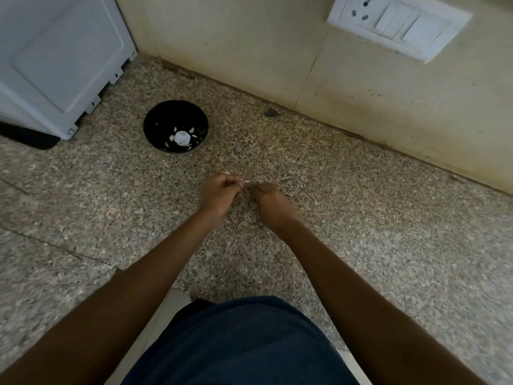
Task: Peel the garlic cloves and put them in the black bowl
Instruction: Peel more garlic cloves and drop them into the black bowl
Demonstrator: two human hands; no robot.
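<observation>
The black bowl (155, 118) stands on the speckled granite counter (361, 218), to the upper left of my hands, and holds several pale garlic pieces (181, 137). Above the counter's middle, my left hand (220, 194) has its fingers curled and pinches a small white garlic clove (247, 181) at the fingertips. My right hand (268, 200) sits close beside it, fingers curled toward the same clove; whether it touches the clove is hidden. A small pale scrap (227, 172) lies just beyond my left hand.
A white appliance (55, 59) stands at the back left with a dark mat (33, 138) under it. The tiled wall (277, 51) carries a white switch and socket plate (399, 26). A dark chip (271, 112) sits at the wall's base.
</observation>
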